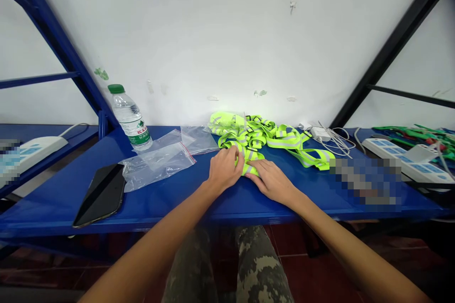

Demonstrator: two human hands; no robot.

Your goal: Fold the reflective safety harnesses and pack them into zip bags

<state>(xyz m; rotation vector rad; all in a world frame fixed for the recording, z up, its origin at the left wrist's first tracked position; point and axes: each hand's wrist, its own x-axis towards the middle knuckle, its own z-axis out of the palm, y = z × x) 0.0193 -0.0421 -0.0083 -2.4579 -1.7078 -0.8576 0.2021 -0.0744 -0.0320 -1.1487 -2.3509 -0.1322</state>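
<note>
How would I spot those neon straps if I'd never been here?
Find the blue table by the white wall. Midway along, the left hand and right hand touch the neon straps. Unlike the clear bags beside them, they are yellow-green with silvery stripes.

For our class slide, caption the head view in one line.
Left hand and right hand on neon-yellow reflective straps, blue table beneath, plastic bags and a water bottle nearby.

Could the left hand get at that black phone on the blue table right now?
Probably yes: nothing tall seems to stand between the left hand and the black phone, only a thin clear plastic bag lying low. The hand would first have to leave the neon straps.
</note>
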